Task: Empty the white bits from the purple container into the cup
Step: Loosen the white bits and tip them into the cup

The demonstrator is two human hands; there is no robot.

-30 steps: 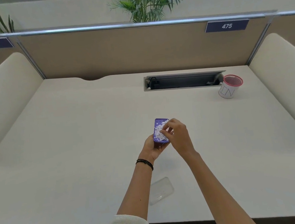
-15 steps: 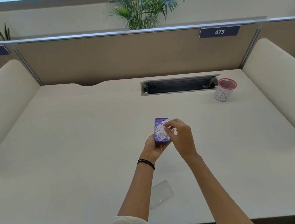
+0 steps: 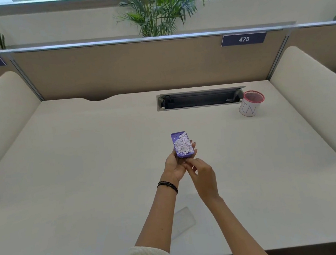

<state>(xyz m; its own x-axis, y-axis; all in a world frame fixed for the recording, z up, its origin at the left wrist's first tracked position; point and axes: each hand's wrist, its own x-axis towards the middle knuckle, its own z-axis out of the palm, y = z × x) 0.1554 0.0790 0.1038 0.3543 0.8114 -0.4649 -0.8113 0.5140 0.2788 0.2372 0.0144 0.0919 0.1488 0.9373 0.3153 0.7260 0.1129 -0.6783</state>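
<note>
Above the desk (image 3: 84,180), left hand (image 3: 175,165) cradles purple container (image 3: 182,144), seemingly full.

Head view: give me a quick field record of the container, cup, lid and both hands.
purple container: open, full of white bits, held above desk
left hand: grips the container from below
right hand: fingertips pinched at container's near end
cup: upright, far right, beside cable tray
clear lid: flat on desk near the forearms

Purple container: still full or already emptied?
Still full. The purple container, held in the left hand, is heaped with white bits; the cup stands far off by the cable slot.
</note>
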